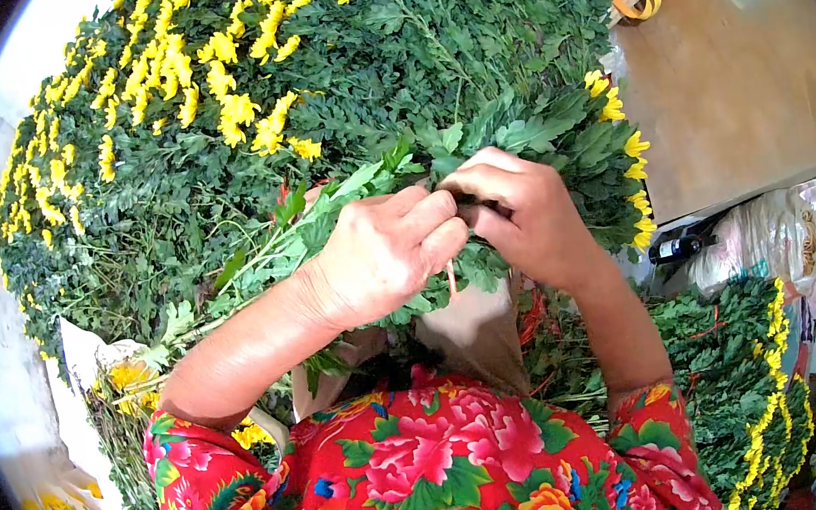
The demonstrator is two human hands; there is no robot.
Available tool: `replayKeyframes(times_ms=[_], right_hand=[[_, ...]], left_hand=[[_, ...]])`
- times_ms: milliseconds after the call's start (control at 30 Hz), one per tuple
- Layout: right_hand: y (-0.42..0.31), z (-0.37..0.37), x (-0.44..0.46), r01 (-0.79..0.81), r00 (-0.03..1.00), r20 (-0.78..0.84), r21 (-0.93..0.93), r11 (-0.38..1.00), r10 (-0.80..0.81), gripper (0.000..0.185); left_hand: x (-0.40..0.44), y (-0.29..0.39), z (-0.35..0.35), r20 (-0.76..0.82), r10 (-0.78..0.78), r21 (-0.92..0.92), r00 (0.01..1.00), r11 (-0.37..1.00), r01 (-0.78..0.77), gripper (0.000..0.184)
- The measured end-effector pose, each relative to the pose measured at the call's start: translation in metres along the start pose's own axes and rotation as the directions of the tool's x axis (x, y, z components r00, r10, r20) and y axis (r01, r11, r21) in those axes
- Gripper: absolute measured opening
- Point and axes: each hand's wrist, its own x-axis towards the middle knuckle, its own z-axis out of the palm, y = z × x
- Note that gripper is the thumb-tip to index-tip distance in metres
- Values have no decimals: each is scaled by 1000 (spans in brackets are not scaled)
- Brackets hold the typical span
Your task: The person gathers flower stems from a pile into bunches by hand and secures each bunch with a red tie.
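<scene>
My left hand (387, 247) is closed with bent fingers at the middle of a bunch of leafy stems (275, 240). My right hand (521, 212) is curled close beside it, its thumb and forefinger near my left fingertips. The bunch lies crosswise in front of my body, its yellow flower heads (636, 169) pointing right and its bare stems to the left. A thin pinkish strand (451, 278) hangs just below my left fingers. What the fingertips pinch is hidden.
A large heap of green stems with yellow flowers (231, 114) fills the far side. Another flower pile (721, 350) is at the lower right. A brown board (751, 85), a dark bottle (677, 248) and plastic wrapping (778, 233) are on the right. Red strings (534, 326) lie near my lap.
</scene>
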Motion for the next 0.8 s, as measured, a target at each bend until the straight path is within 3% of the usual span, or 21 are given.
replayKeyframes(times_ms=[33,133,167,267,467,567,633,667,733,767,800], right_hand=[[6,-4,6,20,994,110,-5,1000,-19,21],[8,-9,19,-20,969,248,55,998,5,21],[11,-13,22,-23,947,323,63,998,2,19],[17,-10,20,-35,951,310,112,993,-1,16],[16,3,8,-105,986,139,118,987,88,16],[15,11,6,-90,996,18,127,988,89,13],[15,18,7,-30,995,-94,-76,997,23,7],[13,23,7,-43,991,-129,-119,992,28,3],[6,23,10,55,995,-66,-234,971,-73,5],[10,30,7,-100,993,-88,-219,971,82,6],[12,33,5,-115,990,-106,-210,971,95,5]], left_hand=[[0,-1,1,-35,95,143,995,986,-89,20],[-1,-6,1,-42,123,226,992,968,-111,22],[-2,-6,3,-70,95,166,993,983,-82,22],[-7,-11,8,-171,53,100,984,994,-36,24],[-5,-7,6,-139,-37,182,990,981,63,26],[0,-1,4,-100,-42,262,994,963,67,19],[4,10,-2,54,-72,306,996,951,52,17],[2,16,-2,55,-77,287,995,956,58,17],[-9,27,0,240,-80,182,968,983,36,22],[-14,27,0,287,-99,169,953,984,52,22],[-16,27,0,264,-101,154,959,986,61,22]])
